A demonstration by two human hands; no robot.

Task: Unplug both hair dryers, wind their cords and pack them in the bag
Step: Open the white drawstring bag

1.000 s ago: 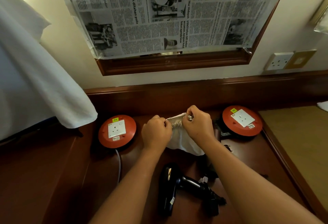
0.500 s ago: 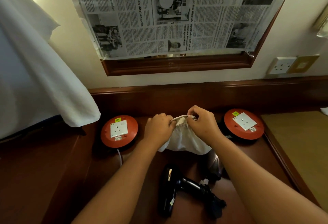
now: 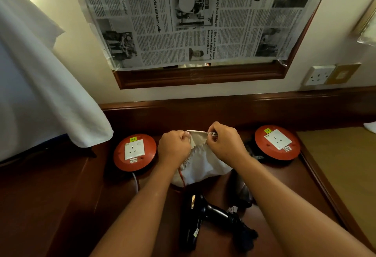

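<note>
Left hand (image 3: 175, 148) and right hand (image 3: 225, 145) pinch the white bag's (image 3: 203, 163) mouth apart, while one unplugged, cord-wound hair dryer (image 3: 198, 219) lies unpacked on the surface (image 3: 97, 206), the second (image 3: 241, 190) half hidden beside it.

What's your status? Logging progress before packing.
Left hand and right hand grip white cloth drawstring bag mouth. Black hair dryer on desk, unpacked. Second dryer behind right forearm.
</note>
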